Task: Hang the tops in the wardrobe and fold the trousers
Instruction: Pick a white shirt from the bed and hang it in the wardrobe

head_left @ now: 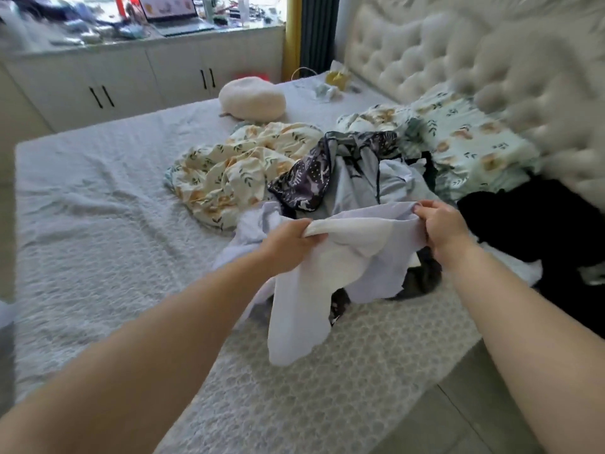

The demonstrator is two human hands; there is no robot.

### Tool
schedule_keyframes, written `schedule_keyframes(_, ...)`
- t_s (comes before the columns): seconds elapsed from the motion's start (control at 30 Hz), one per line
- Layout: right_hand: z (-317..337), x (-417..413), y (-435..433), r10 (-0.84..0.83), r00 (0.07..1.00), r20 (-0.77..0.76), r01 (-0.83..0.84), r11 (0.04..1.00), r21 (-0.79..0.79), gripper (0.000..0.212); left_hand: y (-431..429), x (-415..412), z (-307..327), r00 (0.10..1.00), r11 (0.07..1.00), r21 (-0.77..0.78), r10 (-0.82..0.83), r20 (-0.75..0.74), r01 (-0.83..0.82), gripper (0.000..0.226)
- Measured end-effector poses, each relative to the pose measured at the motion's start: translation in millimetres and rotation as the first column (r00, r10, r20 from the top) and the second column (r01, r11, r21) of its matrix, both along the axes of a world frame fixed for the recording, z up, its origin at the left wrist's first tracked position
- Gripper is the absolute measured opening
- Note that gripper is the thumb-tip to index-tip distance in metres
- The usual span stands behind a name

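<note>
A pale lilac garment [330, 276] hangs between my hands above the near side of the bed. My left hand [288, 245] grips its upper edge on the left, and my right hand [443, 226] pinches the same edge on the right. Its lower part droops down to the bedcover. Behind it lies a heap of clothes: a dark patterned piece [304, 183], a light blue-grey piece [353, 181] and a black garment [537, 224] at the right. I cannot tell whether the lilac piece is a top or trousers.
The bed [98, 224] has a white textured cover. A floral quilt [235, 172] is bunched mid-bed, with a floral pillow [471, 142] by the tufted headboard [458, 54]. A round cream cushion [252, 98] lies farther back. White cabinets [131, 80] line the far wall.
</note>
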State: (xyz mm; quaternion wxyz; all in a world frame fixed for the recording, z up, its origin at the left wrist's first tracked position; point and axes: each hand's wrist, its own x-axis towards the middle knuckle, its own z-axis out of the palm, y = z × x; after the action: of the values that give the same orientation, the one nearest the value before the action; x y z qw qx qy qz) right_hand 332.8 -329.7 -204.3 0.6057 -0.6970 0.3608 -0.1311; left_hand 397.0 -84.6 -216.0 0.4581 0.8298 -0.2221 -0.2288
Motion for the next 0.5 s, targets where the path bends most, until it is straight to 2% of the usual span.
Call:
schedule_keyframes(0.07,19.9,-27.2,-13.0,-0.046,0.999,-0.004,0.046,0.994,-0.094,0.02,-24.1,-14.1,22.4,0.998,0.997,-0.037,-0.063,0.024,0.064,0.021)
schedule_keyframes(0.17,51.1,-64.6,-14.1,-0.016,0.999,0.032,0.023,0.975,-0.219,0.009,-58.5,-36.5,55.0,0.992,0.995,0.025,-0.097,0.079,0.096,0.027)
schedule_keyframes(0.3,78.6,-110.3,1.9,0.143,0.982,0.126,-0.084,0.919,-0.386,0.023,-106.8,-60.3,82.8,0.998,0.998,0.052,-0.025,0.066,0.021,0.03)
schedule_keyframes(0.37,77.8,-125.9,7.2,0.27,0.963,0.006,-0.243,0.875,-0.419,0.048,-130.5,-72.7,95.5,0.999,0.999,0.054,-0.005,0.034,0.003,0.032)
schedule_keyframes(0.4,74.7,-130.8,8.1,0.283,0.955,-0.084,-0.289,0.841,-0.456,0.061,-140.9,-81.3,104.0,1.0,0.999,0.055,-0.003,0.026,0.002,0.031)
schedule_keyframes(0.43,73.2,-134.4,7.3,0.258,0.955,-0.146,-0.296,0.817,-0.495,0.065,-151.0,-89.2,111.9,1.0,0.999,0.035,0.001,0.011,-0.001,0.028)
schedule_keyframes(0.47,74.6,-137.2,4.9,0.213,0.965,-0.154,-0.262,0.805,-0.532,0.054,-160.4,-96.9,119.0,1.0,1.0,0.0,0.004,-0.01,-0.004,0.025)
schedule_keyframes(0.5,77.8,-139.9,0.3,0.161,0.98,-0.114,-0.197,0.806,-0.558,0.029,-169.1,-103.7,125.0,0.999,0.999,-0.038,0.003,-0.035,-0.005,0.021)
